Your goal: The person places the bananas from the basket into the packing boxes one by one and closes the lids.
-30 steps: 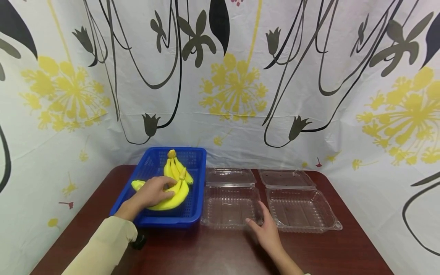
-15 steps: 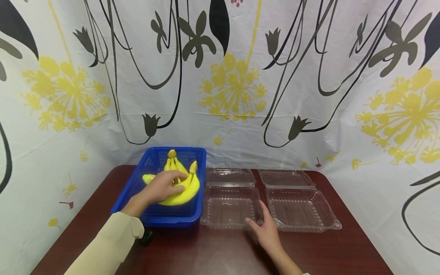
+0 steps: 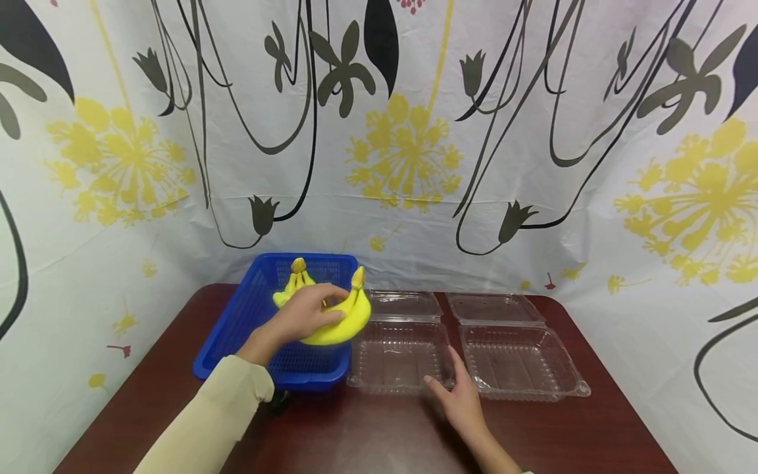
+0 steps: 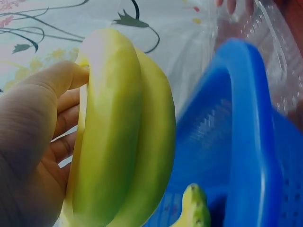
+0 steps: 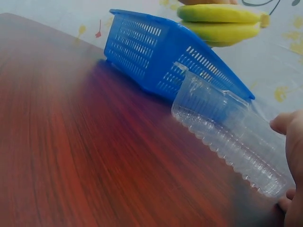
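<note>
My left hand [image 3: 304, 315] grips a bunch of yellow bananas [image 3: 346, 321] and holds it up over the right rim of the blue plastic basket [image 3: 320, 380]. In the left wrist view the thumb presses one side of the bunch [image 4: 113, 137], with fingers behind it. Another banana bunch [image 3: 299, 266] lies in the basket, partly hidden by my hand. My right hand [image 3: 462, 403], thumb and fingers spread, is at the front right corner of the left clear plastic clamshell container [image 3: 393, 362]; whether it touches the container, I cannot tell.
A second clear clamshell [image 3: 515, 362] stands to the right, lid [image 3: 494, 308] folded back toward the wall. Both containers and the basket stand on a dark red-brown table [image 3: 355, 434]. A patterned white cloth [image 3: 379, 237] hangs behind.
My left hand has lifted the banana bunch from inside the basket and moved it up and right, to the basket's right rim. My right hand has stayed in place.
</note>
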A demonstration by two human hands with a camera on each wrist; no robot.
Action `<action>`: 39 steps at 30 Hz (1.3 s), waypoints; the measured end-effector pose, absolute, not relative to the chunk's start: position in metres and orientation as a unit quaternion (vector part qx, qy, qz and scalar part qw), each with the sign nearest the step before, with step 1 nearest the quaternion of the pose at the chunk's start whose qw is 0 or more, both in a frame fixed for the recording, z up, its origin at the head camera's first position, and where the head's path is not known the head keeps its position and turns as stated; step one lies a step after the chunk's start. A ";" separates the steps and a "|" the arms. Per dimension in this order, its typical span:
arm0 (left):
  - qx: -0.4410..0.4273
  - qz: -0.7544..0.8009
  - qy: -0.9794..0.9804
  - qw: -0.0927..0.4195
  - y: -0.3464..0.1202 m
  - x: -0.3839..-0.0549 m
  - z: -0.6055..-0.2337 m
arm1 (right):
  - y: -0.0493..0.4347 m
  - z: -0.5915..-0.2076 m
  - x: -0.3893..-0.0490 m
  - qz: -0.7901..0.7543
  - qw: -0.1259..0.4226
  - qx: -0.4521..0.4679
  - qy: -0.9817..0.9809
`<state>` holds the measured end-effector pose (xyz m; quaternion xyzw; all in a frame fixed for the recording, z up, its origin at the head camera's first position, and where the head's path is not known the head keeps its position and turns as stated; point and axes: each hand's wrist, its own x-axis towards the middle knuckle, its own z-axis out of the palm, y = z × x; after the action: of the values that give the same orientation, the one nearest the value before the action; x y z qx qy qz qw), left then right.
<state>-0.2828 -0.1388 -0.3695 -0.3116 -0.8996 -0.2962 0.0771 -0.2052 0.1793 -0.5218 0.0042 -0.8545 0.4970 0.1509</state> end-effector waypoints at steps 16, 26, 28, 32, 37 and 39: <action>-0.344 -0.399 -0.849 0.047 -0.083 -0.283 -0.368 | 0.182 -0.527 -0.203 0.487 0.149 -0.004 -0.860; -0.351 -0.450 -0.818 0.067 -0.050 -0.282 -0.374 | 0.183 -0.523 -0.204 0.479 0.119 -0.015 -0.870; -0.345 -0.461 -0.815 0.066 -0.044 -0.281 -0.376 | 0.183 -0.523 -0.203 0.480 0.117 -0.015 -0.869; -0.331 -0.480 -0.810 0.057 -0.032 -0.279 -0.381 | 0.184 -0.522 -0.204 0.479 0.118 -0.013 -0.870; -0.312 -0.500 -0.807 0.049 -0.020 -0.277 -0.390 | 0.184 -0.522 -0.205 0.477 0.119 -0.012 -0.871; -0.298 -0.506 -0.808 0.049 -0.016 -0.276 -0.393 | 0.184 -0.523 -0.205 0.477 0.120 -0.010 -0.871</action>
<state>-0.2765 -0.0157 -0.3931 -0.2984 -0.8078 -0.5061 0.0488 -0.2052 0.1842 -0.5228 -0.0105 -0.8708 0.4767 0.1197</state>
